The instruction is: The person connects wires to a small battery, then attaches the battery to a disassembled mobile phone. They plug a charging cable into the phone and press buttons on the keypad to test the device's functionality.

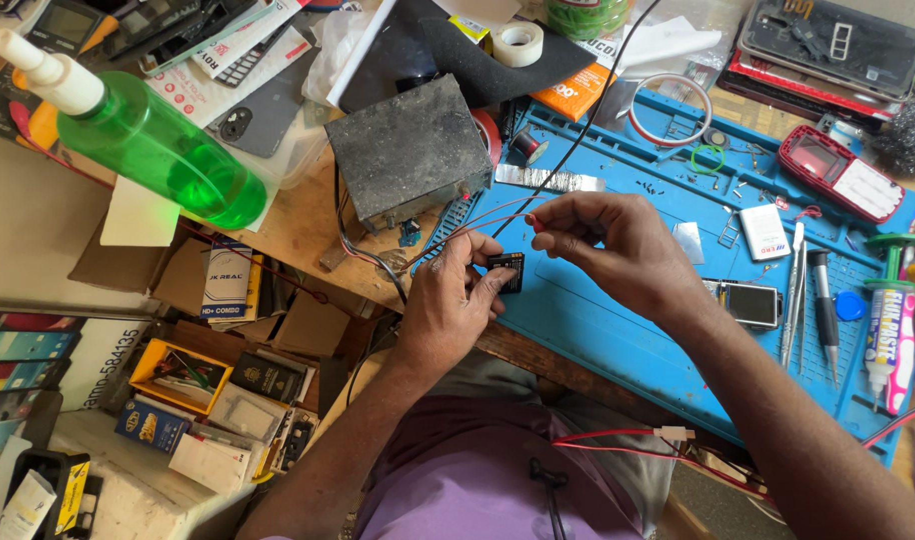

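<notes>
A small black rectangular component [506, 270] sits pinched in the grip of the left hand [448, 305], thumb and fingertips pressed against its sides, just above the near left part of the blue silicone work mat [618, 330]. The right hand [618, 250] hovers just beside it, its grip closed on the ends of thin red wires [478, 222] that run left toward a scuffed grey metal box [410, 150] standing at the mat's far left corner.

A strip of silver foil tape [548, 180] lies just behind the hands. To the right on the mat rest a small white rectangular battery with a red label [764, 232], a tiny framed display [754, 304], metal tweezers [794, 290] and a white tube with pink print [883, 340]. A green plastic spray bottle [148, 145] lies tilted at the left over printed cards. Below the table edge [308, 260], small cardboard boxes, blue, yellow and white, crowd a shelf [208, 400]. The mat's centre under the right wrist is bare.
</notes>
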